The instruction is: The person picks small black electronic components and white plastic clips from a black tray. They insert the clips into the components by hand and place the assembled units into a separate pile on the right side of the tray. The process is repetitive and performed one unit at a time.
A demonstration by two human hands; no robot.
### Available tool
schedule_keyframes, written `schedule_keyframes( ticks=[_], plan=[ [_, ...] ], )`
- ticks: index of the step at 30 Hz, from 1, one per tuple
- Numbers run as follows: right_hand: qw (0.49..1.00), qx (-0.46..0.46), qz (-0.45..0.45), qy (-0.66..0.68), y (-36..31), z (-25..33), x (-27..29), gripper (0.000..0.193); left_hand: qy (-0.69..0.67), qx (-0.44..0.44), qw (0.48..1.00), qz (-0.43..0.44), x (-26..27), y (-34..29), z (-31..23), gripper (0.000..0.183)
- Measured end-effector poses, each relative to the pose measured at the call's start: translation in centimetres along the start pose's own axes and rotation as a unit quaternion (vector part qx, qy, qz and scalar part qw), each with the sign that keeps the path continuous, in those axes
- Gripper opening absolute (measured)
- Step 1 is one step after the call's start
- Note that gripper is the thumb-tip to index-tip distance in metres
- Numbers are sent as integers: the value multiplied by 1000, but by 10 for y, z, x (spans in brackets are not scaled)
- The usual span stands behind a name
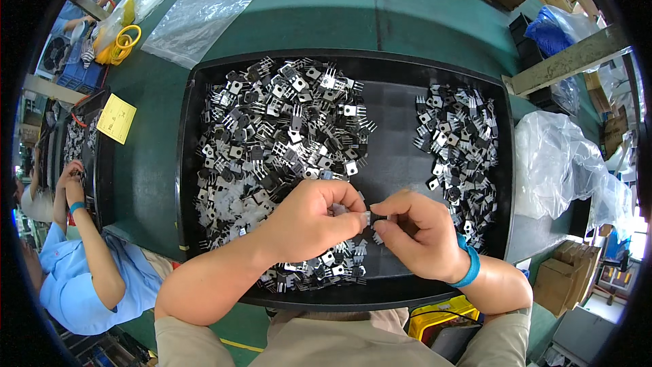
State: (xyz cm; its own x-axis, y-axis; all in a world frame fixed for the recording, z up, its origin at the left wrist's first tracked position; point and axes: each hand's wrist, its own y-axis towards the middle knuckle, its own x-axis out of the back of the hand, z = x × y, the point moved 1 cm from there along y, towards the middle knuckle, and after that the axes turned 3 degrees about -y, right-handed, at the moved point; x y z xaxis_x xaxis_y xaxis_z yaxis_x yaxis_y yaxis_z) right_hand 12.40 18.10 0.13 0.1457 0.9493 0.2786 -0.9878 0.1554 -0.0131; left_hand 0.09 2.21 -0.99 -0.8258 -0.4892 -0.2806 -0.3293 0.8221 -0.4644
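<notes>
My left hand (316,216) pinches a small pale piece (368,217) between thumb and fingertips; its exact kind is mostly hidden. Meeting it is my right hand (424,238), with a teal band on its wrist, closed on a small black three-legged transistor (377,217). The two pieces touch or nearly touch, above the black tray (394,143). A big heap of loose transistors (292,112) fills the tray's left part, and a smaller transistor heap (462,139) lies along its right side. Small whitish translucent pieces (231,200) are piled left of my left forearm.
Clear plastic bags lie at the far left (214,7) and right (560,163) of the tray. A yellow note (117,119) sits on the left. There a co-worker in a blue shirt (92,272) works at another tray. A yellow bin (441,316) stands below the table edge.
</notes>
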Motion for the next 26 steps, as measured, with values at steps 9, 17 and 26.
schedule_keyframes(
  ticks=[9,17,26],
  plan=[
    [983,-113,15,143,0,-2,3,18,-156,8,987,-28,5,2,-5,16],
    [965,-158,149,147,2,-17,-1,10,-133,-50,989,-37,3,4,-6,21],
    [810,218,392,-377,-18,-19,-28,33,-189,-36,981,4,5,4,-4,29]
  ],
)
